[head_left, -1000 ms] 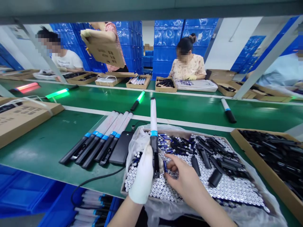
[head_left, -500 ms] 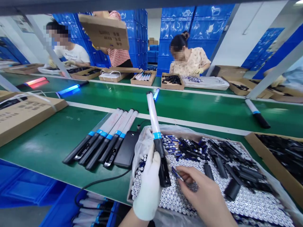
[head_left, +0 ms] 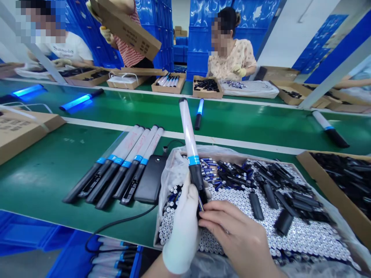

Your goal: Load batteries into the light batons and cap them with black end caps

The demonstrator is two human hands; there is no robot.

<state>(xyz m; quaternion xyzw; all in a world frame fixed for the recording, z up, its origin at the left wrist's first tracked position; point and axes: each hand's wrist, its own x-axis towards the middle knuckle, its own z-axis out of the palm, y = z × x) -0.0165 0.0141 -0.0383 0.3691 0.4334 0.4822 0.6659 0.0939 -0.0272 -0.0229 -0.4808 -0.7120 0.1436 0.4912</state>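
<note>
Since half a second earlier, the right hand had closed in on the light stick, bringing a slim battery from just beside the black handle up against it. The bare right fingers pinched that battery by its near end. The gloved left hand had its fingers wrapped around the handle, which held the stick tilted, its pale tube rising beyond them; presumably this kept the stick steady and turned its side toward the right fingers. Whether the battery was seated could not be told, since the hands hid the handle's lower end.

Just beneath and right of the fingers lay the battery tray, plastic-lined, with loose black covers scattered over the upright cells, probably for short reaches. Left of the fingers, a black power bank and a row of sticks rested on the green table. Beyond the fingers ran a green belt bearing glowing sticks, with co-workers and stacked blue crates further off.
</note>
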